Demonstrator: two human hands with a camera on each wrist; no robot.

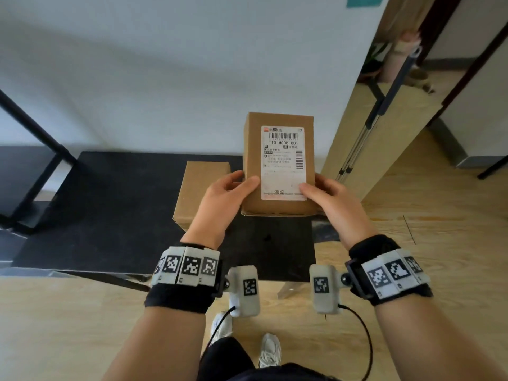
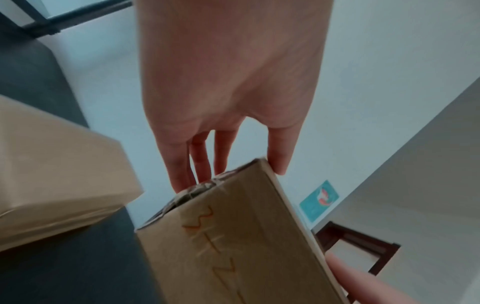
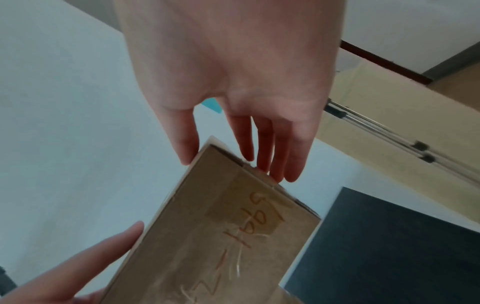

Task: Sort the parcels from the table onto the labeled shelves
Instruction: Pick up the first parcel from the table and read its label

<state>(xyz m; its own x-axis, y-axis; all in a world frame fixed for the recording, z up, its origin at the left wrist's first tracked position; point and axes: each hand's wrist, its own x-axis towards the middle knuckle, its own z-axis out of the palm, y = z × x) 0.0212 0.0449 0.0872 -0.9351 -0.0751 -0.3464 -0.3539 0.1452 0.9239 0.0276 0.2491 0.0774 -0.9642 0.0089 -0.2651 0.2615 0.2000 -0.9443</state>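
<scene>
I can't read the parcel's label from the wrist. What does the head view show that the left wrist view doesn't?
Head only: the held parcel's white shipping label, reading 110 M008 001. Left wrist only: orange handwriting on the parcel's side. Both: the left hand and right hand gripping it, a second parcel on the dark table.

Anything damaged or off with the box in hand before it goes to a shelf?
One thing: the parcel has a gaping, crumpled end flap under the left hand fingers. Its shipping label looks intact.
</scene>
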